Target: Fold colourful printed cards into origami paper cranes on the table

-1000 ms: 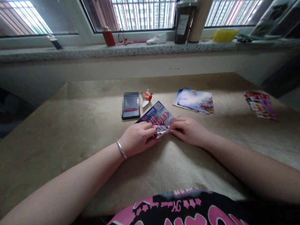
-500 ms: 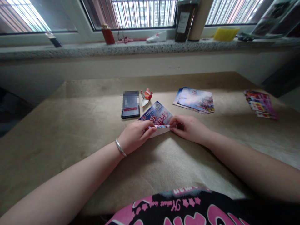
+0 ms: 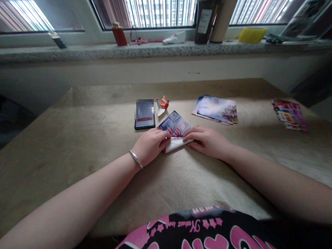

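A blue printed flyer [image 3: 178, 122] with red lettering and a QR code lies turned on the table, its near edge folded so a white strip shows. My left hand [image 3: 150, 143], with a silver bangle at the wrist, is closed on the left end of the fold. On the right end, the fingers and thumb of my right hand [image 3: 206, 140] are closed on the flyer. Just beyond the flyer sits a small red and white folded paper bird [image 3: 162, 105]. A phone [image 3: 144, 116] lies left of the bird, its screen partly blurred out.
Several printed sheets [image 3: 216, 109] lie stacked at the back right of the table [image 3: 77, 138]. Farther right is a fanned pile of pink and red cards [image 3: 289, 116]. On the window sill stand a dark jar [image 3: 206, 22], a red bottle [image 3: 119, 35] and a yellow sponge-like block [image 3: 252, 35].
My right hand's fingers have moved left onto the fold, and the white strip lies flatter. My left hand stays at the left end. The view has shifted slightly.
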### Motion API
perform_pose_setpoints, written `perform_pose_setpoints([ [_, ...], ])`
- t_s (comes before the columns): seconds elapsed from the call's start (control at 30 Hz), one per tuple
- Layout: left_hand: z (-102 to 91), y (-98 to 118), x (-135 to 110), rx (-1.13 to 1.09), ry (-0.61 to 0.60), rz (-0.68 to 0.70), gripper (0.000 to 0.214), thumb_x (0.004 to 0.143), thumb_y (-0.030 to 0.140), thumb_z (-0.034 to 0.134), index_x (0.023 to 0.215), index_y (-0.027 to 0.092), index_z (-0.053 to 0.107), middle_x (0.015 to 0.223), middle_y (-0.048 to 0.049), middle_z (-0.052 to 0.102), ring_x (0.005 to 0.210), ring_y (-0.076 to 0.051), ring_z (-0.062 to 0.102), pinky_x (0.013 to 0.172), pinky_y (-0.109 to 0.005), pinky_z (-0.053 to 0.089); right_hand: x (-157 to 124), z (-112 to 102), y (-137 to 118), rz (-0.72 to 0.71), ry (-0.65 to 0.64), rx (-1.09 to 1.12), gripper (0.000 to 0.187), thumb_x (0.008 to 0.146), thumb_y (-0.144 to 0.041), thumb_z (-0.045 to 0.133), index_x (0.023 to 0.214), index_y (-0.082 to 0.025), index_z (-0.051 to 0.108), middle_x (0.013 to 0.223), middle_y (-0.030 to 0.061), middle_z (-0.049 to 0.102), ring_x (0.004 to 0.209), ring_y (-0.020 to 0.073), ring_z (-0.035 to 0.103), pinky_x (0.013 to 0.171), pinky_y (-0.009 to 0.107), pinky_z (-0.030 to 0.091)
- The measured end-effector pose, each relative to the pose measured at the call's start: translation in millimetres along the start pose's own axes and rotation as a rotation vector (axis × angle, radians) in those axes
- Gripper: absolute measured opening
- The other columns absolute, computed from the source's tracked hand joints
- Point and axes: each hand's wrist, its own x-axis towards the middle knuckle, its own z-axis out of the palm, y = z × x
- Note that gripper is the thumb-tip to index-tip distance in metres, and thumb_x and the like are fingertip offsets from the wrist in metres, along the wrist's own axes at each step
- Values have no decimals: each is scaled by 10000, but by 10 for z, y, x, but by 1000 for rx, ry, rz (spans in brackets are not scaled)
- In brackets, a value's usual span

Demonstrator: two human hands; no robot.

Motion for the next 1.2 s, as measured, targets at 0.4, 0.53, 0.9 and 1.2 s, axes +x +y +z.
perform_pose_setpoints([
  [0.4, -104, 27, -24, 52, -53, 238, 205, 890, 270, 504, 1019, 166, 625, 1002, -78, 637, 937, -191, 571, 842, -343, 501, -4, 5, 27, 21, 15, -127, 198, 875, -216, 514, 966, -190, 688, 976, 78, 678, 893, 190, 595, 789, 335, 487],
  [0.53, -30, 4, -16, 78, -35, 234, 216, 923, 240, 453, 1035, 153, 616, 1019, -84, 641, 956, -190, 573, 835, -333, 514, -1, 5, 48, 24, 21, -126, 202, 870, -212, 516, 974, -193, 688, 963, 80, 672, 892, 190, 589, 791, 335, 485],
  [0.9, -70, 122, -16, 219, -88, 207, 247, 931, 222, 428, 1066, 122, 609, 1014, -96, 651, 973, -211, 593, 818, -357, 538, 3, -8, 69, 35, 43, -136, 158, 857, -200, 535, 917, -189, 681, 949, 63, 684, 883, 184, 577, 787, 332, 480],
  [1.2, -73, 148, -15, 262, -107, 141, 245, 918, 242, 444, 1047, 137, 624, 1021, -76, 662, 948, -218, 615, 763, -359, 557, 3, 15, 77, 56, 78, -140, 196, 876, -242, 524, 893, -205, 716, 969, 73, 656, 880, 176, 578, 782, 329, 474],
])
